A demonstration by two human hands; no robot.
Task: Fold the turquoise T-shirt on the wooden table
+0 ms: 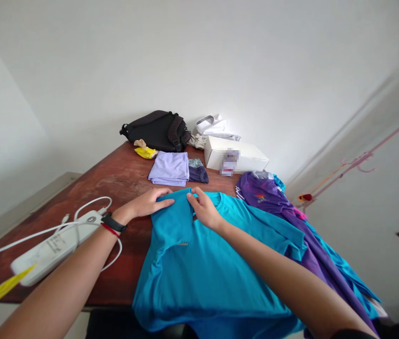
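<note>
A teal T-shirt (220, 268) is spread over the front of the table, its lower end hanging past the near edge. Its left sleeve lies folded inward over the body. My left hand (153, 201) grips the outer end of that sleeve, thumb on top and fingers beneath. At the sleeve's other corner, close to the collar, my right hand (203, 207) pinches the cloth between thumb and fingers. The other sleeve stretches out to the right, partly behind my right forearm.
Behind the shirt lie a folded lavender cloth (169, 168), a dark folded garment (198, 173), a white box (245, 157) and a black backpack (155, 129). A white power strip (54, 245) with cables sits left. Purple clothing (265, 195) drapes over the table's right side.
</note>
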